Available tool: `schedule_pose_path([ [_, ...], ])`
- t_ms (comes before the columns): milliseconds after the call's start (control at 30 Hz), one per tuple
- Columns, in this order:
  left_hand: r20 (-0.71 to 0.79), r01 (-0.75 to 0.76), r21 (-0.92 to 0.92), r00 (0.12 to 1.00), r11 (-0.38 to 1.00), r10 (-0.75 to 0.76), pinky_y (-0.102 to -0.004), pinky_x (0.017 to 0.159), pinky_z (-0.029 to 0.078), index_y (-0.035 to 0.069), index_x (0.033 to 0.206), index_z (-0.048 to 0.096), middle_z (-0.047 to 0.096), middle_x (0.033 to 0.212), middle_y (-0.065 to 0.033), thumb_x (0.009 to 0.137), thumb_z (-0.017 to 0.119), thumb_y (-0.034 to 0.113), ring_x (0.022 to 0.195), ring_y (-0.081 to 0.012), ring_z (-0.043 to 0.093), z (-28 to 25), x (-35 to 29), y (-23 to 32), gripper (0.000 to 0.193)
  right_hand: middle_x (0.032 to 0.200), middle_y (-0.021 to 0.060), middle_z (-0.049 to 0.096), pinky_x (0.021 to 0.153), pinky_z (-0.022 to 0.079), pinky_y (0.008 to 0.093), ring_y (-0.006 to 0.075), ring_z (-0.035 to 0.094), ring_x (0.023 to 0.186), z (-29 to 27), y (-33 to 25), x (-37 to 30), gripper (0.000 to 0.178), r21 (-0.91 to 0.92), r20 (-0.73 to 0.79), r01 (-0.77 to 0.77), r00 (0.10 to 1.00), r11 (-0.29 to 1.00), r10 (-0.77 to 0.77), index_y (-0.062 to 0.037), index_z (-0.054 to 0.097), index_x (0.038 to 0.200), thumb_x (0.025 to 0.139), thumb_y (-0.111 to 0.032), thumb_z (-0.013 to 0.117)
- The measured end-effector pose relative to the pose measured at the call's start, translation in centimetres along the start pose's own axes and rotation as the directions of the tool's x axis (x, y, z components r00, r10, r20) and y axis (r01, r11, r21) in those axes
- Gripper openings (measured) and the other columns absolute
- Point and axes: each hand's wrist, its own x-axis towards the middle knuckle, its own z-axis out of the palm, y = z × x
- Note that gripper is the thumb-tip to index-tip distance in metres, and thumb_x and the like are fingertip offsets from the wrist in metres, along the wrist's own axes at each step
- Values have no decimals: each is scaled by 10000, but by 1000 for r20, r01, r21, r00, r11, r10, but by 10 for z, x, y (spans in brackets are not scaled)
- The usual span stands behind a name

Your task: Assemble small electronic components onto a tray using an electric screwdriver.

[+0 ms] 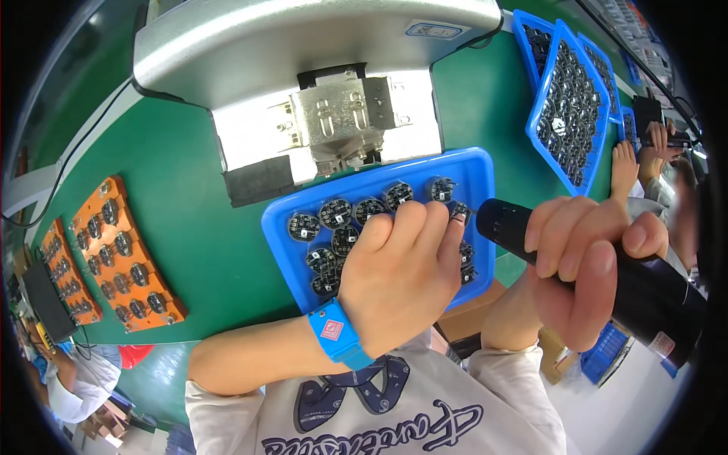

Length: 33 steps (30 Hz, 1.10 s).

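Observation:
My left hand (402,262), with a blue wrist strap (334,331) on its wrist, reaches over a blue tray (483,178). Its fingers are curled down around a small round circuit board part (458,210) at the tray's right side; the fingertips are partly hidden. In my right hand (580,258) is a black electric screwdriver (652,303), gripped around its body. The narrow end points left, close to the part at my left fingertips; whether it touches cannot be made out. Several similar round parts (335,214) lie in the tray, some hidden under my left hand.
A silver machine (303,45) with a metal fixture (334,110) stands just beyond the tray. Orange boards (173,307) holding round parts lie on the green table (205,258) at left. Stacked blue trays (535,125) of parts sit at far right. Other people work at both sides.

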Motion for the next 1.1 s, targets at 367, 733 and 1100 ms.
schedule_pose_path([
  [367, 5, -3, 23, 1000, 1000, 3, -391, 745, 358, 140, 1162, 789, 510, 951, -39, 778, 775, 253, 919, -236, 511, -1, 0, 0, 401, 757, 58, 509, 598, 469, 375, 159, 492, 569, 0, 1, 0, 270, 5, -67, -14, 998, 1000, 14, -66, 458, 1276, 1010, -47, 500],
  [733, 18, 6, 0, 1000, 1000, -6, -393, 741, 357, 147, 1163, 787, 498, 945, -38, 770, 776, 259, 914, -239, 510, 0, 0, 0, 409, 775, 59, 518, 615, 467, 371, 154, 490, 568, 2, 3, -2, 276, 0, -78, 14, 997, 1000, -14, -74, 460, 1282, 1009, -41, 485],
  [1100, 12, 0, 7, 1000, 1000, 0, -390, 737, 349, 151, 1169, 790, 499, 940, -35, 770, 777, 243, 905, -234, 508, 0, 0, 0, 409, 778, 58, 523, 627, 473, 379, 153, 494, 568, 0, 2, -3, 271, -16, -77, -6, 997, 1000, 5, -76, 459, 1274, 1008, -36, 483],
])
